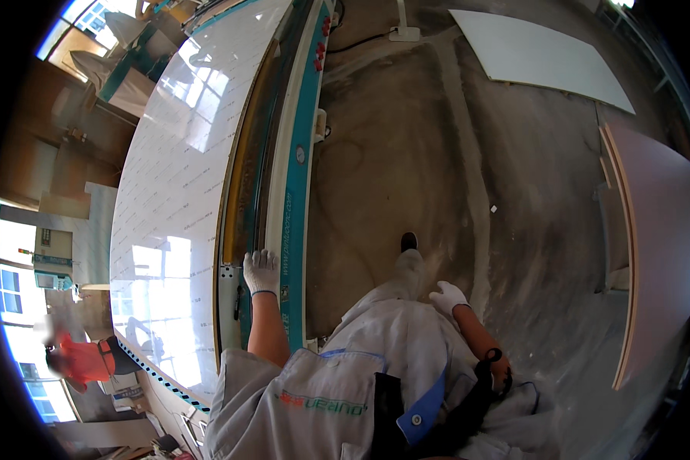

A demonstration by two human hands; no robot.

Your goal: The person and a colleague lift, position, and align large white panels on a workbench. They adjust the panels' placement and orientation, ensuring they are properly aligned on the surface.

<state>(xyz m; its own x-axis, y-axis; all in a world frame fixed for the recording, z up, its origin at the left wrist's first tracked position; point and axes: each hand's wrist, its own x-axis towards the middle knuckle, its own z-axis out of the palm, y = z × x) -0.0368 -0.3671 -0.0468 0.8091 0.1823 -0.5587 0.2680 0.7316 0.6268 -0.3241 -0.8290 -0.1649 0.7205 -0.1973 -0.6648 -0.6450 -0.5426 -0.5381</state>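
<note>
My left hand (pixel 261 271), in a whitish work glove, lies on the dark rail (pixel 253 230) along the side of a long machine. Its fingers are stretched out flat and grip nothing. Just left of it a large glossy white sheet (pixel 169 169) covers the machine bed, its surface marked with rows of fine print. A teal and white side panel (pixel 297 192) runs along the machine's edge to the right of the hand. At my right side, over the floor, my right hand (pixel 448 297) hangs gloved, thumb apart, with nothing visible in it.
A white board (pixel 540 57) is at the far right, and a thick pale panel (pixel 659 245) stands nearer on the right. Red knobs (pixel 320 55) sit on the machine's far side panel. Across the machine is a person in an orange top (pixel 92 360).
</note>
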